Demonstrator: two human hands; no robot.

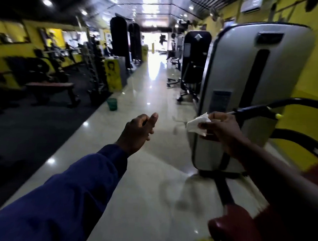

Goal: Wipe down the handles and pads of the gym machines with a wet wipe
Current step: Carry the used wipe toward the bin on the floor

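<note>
Pinching the wet wipe (pixel 196 124) in the right hand (pixel 221 130) just in front of the grey machine (pixel 238 78), close to its black handle (pixel 255 109), probably to rub that next, with the left hand (pixel 137 132) loose and empty left of the machine, likely for balance.

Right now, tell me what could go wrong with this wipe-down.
The right hand only pinches the wet wipe by one end, so it may slip or bunch on the black handle. Drips on the glossy floor could make it slick. The left hand holds nothing, so the handle may swing.
</note>
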